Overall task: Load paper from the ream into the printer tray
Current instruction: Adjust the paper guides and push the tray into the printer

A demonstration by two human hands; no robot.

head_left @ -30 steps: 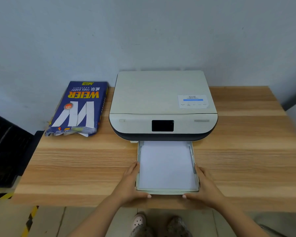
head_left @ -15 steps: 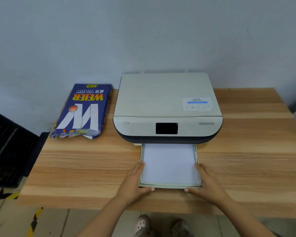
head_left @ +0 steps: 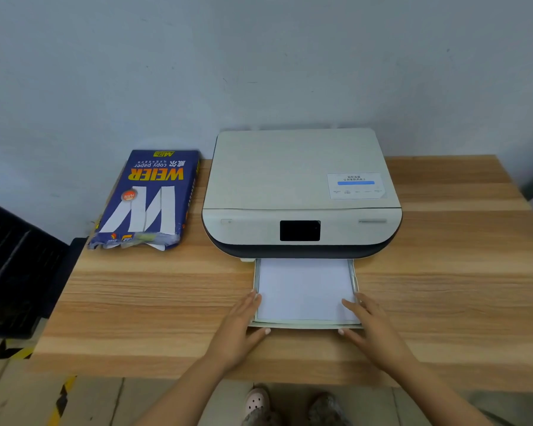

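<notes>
A beige printer [head_left: 296, 173] stands on the wooden table [head_left: 443, 287] against the wall. Its paper tray [head_left: 305, 325] sticks out partway from the front, with a stack of white paper [head_left: 303, 287] lying flat in it. My left hand [head_left: 237, 330] grips the tray's front left corner, fingers along the side and thumb on the front edge. At the front right corner, my right hand [head_left: 373, 330] holds the tray the same way. The blue ream [head_left: 148, 198] lies left of the printer, its torn end facing me.
A black crate [head_left: 13, 272] sits beyond the table's left edge. The grey wall is right behind the printer and ream. Bare wood lies to the right of the printer. The table's front edge is just behind my wrists, with shoes visible below.
The tray has slid further into the printer, so less of it sticks out. Both hands have moved forward with it, staying at its front corners.
</notes>
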